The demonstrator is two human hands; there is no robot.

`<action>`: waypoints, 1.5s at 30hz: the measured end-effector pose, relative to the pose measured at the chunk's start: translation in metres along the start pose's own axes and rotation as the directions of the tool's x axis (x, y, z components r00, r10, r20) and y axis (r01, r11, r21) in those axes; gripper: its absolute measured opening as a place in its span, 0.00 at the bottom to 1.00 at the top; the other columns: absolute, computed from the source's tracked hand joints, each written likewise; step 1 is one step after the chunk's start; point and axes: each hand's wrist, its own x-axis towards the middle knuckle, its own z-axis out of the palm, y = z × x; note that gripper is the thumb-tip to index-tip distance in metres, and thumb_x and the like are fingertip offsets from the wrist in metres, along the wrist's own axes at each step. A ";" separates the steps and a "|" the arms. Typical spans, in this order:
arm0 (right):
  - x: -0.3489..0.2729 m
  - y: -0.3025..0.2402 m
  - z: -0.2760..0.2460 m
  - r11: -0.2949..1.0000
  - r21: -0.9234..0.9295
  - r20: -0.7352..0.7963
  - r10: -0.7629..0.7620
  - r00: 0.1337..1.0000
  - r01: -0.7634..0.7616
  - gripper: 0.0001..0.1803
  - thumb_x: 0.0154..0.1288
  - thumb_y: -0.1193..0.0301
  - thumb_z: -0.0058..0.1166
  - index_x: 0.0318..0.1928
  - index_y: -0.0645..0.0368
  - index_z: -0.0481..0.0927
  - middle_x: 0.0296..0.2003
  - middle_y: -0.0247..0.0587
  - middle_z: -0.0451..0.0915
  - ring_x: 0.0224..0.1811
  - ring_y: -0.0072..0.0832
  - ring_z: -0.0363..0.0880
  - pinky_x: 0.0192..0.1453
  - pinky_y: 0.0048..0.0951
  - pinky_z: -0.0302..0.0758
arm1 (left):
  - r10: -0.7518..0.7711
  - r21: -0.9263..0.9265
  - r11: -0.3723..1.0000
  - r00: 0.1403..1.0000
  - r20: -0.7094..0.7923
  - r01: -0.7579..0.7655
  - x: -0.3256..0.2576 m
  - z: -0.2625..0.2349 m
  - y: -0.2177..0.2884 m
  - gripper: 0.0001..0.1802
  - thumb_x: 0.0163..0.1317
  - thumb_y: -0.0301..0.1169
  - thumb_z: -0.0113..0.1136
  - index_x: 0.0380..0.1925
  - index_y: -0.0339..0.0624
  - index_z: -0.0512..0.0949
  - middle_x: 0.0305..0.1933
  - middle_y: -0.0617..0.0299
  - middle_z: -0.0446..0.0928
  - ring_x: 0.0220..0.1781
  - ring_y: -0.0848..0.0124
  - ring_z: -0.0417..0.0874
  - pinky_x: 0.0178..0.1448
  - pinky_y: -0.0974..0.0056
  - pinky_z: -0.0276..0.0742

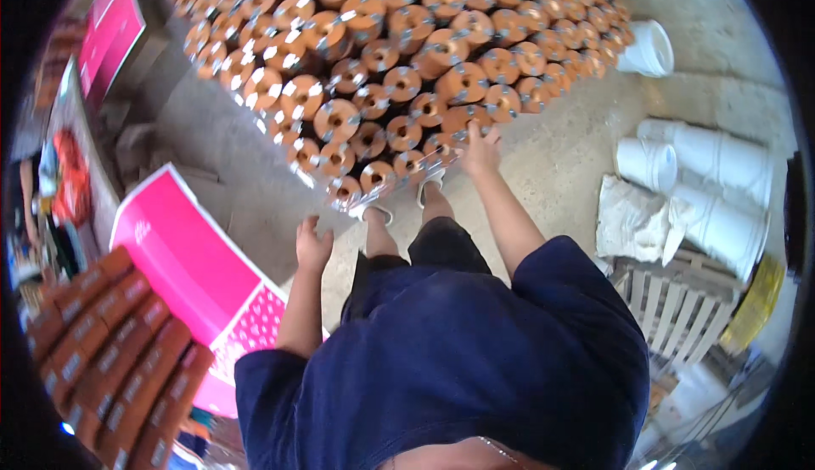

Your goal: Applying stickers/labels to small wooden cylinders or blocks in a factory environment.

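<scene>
A large stack of orange-brown rolls (337,120), each with a hole through its middle, fills the area in front of me. Shiny clear wrap (373,194) shows along its near lower edge. My right hand (481,151) reaches forward to the near side of the stack, its fingers apart at the edge of one roll (464,119); whether they press on it is hard to tell. My left hand (313,247) hangs over the floor, fingers spread, holding nothing. It is between the stack and a bright pink box (191,253).
Reddish-brown long cartons (127,343) are stacked at the lower left. A red plastic bag (72,177) lies at far left. On the right are white buckets (647,163), a white sack (630,219) and a slatted wooden crate (675,309). Another white bucket (649,48) stands beside the stack.
</scene>
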 end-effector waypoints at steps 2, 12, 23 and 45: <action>-0.012 -0.009 -0.014 0.999 0.023 -0.042 -0.039 0.998 0.040 0.29 0.45 0.69 0.60 0.50 0.49 0.66 0.54 0.56 0.51 0.52 0.52 0.57 0.54 0.41 0.62 | -0.047 0.036 0.998 0.999 -0.002 0.047 -0.001 0.003 -0.001 0.23 0.44 0.33 0.59 0.43 0.41 0.69 0.44 0.50 0.71 0.47 0.56 0.72 0.50 0.58 0.69; 0.018 -0.121 -0.044 0.659 0.321 -0.251 -0.634 0.732 0.680 0.18 0.46 0.71 0.57 0.40 0.57 0.71 0.42 0.46 0.69 0.46 0.44 0.64 0.49 0.40 0.64 | -0.223 -0.071 0.972 0.975 0.019 0.224 -0.023 0.004 -0.018 0.24 0.44 0.34 0.59 0.44 0.43 0.69 0.45 0.50 0.70 0.49 0.57 0.71 0.53 0.59 0.67; 0.026 -0.243 -0.009 0.523 -0.136 0.218 -0.812 0.541 0.841 0.25 0.48 0.75 0.51 0.50 0.44 0.68 0.57 0.43 0.53 0.58 0.45 0.52 0.55 0.46 0.63 | -0.374 -0.152 0.917 0.928 -0.002 0.369 -0.050 0.007 -0.064 0.24 0.45 0.34 0.59 0.44 0.41 0.69 0.44 0.50 0.71 0.49 0.57 0.71 0.53 0.59 0.67; 0.072 -0.194 -0.059 0.945 -0.171 0.208 -0.243 0.947 0.280 0.40 0.36 0.59 0.61 0.55 0.51 0.63 0.51 0.53 0.54 0.53 0.46 0.55 0.51 0.39 0.67 | -0.400 -0.223 0.887 0.914 0.073 0.406 -0.036 0.020 -0.042 0.23 0.45 0.35 0.59 0.44 0.42 0.70 0.43 0.50 0.72 0.48 0.58 0.72 0.52 0.59 0.68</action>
